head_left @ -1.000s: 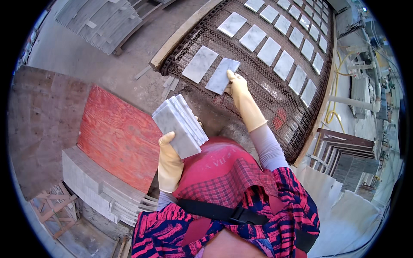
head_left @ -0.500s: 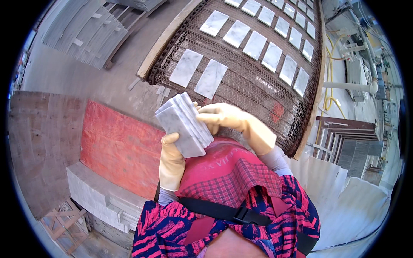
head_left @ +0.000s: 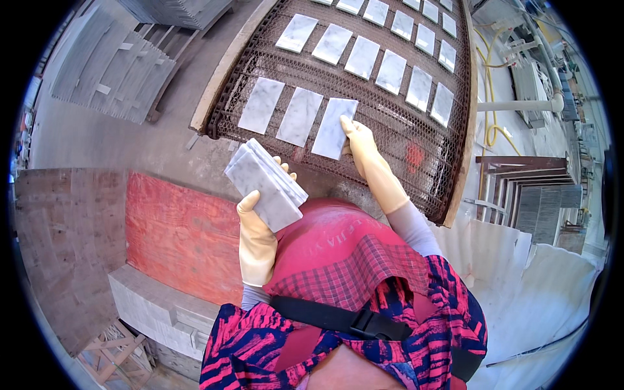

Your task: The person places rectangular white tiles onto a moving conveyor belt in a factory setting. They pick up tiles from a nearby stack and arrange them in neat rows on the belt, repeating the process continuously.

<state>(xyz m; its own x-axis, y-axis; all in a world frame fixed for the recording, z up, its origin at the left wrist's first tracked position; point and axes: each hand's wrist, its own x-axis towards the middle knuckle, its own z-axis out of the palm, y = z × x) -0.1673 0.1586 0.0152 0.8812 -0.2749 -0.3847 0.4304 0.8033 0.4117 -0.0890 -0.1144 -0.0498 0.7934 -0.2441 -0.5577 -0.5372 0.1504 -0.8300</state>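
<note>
Over wire mesh [head_left: 385,118], right hand [head_left: 360,139] pinches veined rectangular tile [head_left: 332,131]; left hand [head_left: 256,235] grips stack [head_left: 268,188].

pass: mesh [head_left: 404,127] R of held tile [head_left: 333,130] | blk: 2 tiles [head_left: 299,117] L, tile row [head_left: 391,71] beyond

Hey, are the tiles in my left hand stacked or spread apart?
Stacked: the tiles sit face against face in the left hand, their edges showing side by side, slightly staggered.

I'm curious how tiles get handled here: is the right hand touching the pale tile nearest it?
Touching: in the head view, the right hand has its thumb on the pale tile.
</note>
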